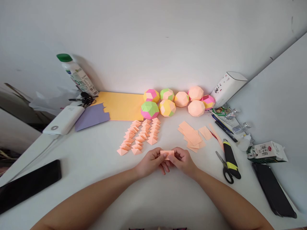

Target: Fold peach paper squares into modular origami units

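Note:
My left hand (150, 162) and my right hand (182, 160) meet over the white table (100, 159), and both pinch one small peach paper piece (167, 154) between their fingertips. Just beyond the left hand lie rows of several folded peach paper units (140, 135). A loose pile of flat peach paper slips (193, 135) lies beyond the right hand. Against the wall sit several paper balls, some multicoloured (150, 109) and some plain peach (196, 108).
Scissors (225, 167) and a black-yellow cutter (230, 158) lie right of my hands, with pens (224, 127), a milk carton (266, 152) and a dark phone (273, 190). Left: black tablet (28, 185), power bank (64, 119), purple (92, 116) and orange paper sheets (122, 105), keys, bottle (76, 75).

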`<action>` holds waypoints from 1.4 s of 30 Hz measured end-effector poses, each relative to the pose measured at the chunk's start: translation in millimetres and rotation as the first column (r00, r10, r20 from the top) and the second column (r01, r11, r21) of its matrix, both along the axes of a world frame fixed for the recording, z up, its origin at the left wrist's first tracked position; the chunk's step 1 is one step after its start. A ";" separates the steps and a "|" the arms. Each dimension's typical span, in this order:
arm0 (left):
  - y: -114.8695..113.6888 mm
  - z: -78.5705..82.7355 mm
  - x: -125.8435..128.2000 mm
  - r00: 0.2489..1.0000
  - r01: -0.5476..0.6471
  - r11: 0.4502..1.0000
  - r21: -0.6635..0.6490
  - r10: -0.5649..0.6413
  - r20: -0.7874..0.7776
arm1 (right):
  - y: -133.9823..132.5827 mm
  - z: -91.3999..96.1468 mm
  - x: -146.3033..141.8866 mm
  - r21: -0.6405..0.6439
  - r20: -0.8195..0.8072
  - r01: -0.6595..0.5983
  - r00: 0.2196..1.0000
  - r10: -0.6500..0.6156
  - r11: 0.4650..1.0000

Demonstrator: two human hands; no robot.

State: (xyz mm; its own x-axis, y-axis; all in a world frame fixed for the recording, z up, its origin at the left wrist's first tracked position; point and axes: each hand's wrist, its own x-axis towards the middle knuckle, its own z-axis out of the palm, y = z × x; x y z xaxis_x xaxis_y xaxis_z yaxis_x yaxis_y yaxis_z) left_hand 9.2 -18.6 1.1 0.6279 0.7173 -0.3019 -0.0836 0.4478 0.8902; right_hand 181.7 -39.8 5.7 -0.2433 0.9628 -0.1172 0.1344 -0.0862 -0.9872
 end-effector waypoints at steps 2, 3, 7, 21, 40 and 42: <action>0.0 1.3 0.9 1.000 -0.011 1.000 -0.007 0.011 0.006 | 0.3 -1.1 0.2 -0.008 -0.022 -0.011 1.000 0.010 1.000; -0.1 2.0 1.2 1.000 -0.014 1.000 -0.008 0.014 0.006 | 0.4 -1.7 0.4 -0.013 -0.038 -0.019 0.999 0.019 1.000; -0.4 4.3 1.7 1.000 -0.024 1.000 -0.009 0.024 -0.002 | 0.3 -3.0 1.5 -0.029 -0.073 -0.043 0.997 0.041 0.999; -0.4 0.4 1.2 0.999 -0.026 1.000 -0.008 0.026 0.019 | 1.5 -0.8 0.2 0.001 0.030 -0.027 0.999 0.027 1.000; -1.5 3.9 0.1 1.000 0.023 0.996 0.086 -0.024 0.002 | 0.2 1.7 -1.5 0.009 0.045 0.028 0.999 -0.028 1.000; -1.7 3.0 0.2 1.000 0.022 0.996 0.086 -0.023 0.007 | 0.3 1.5 -1.6 0.008 0.047 0.030 0.998 -0.030 1.000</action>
State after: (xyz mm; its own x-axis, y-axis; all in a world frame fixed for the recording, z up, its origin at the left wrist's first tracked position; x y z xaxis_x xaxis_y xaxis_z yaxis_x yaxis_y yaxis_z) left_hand 9.4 -20.4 4.1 0.6464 0.7259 -0.2348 -0.0813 0.3716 0.9248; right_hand 180.2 -39.5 7.2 -0.2084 0.9705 -0.1209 0.1781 -0.0839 -0.9804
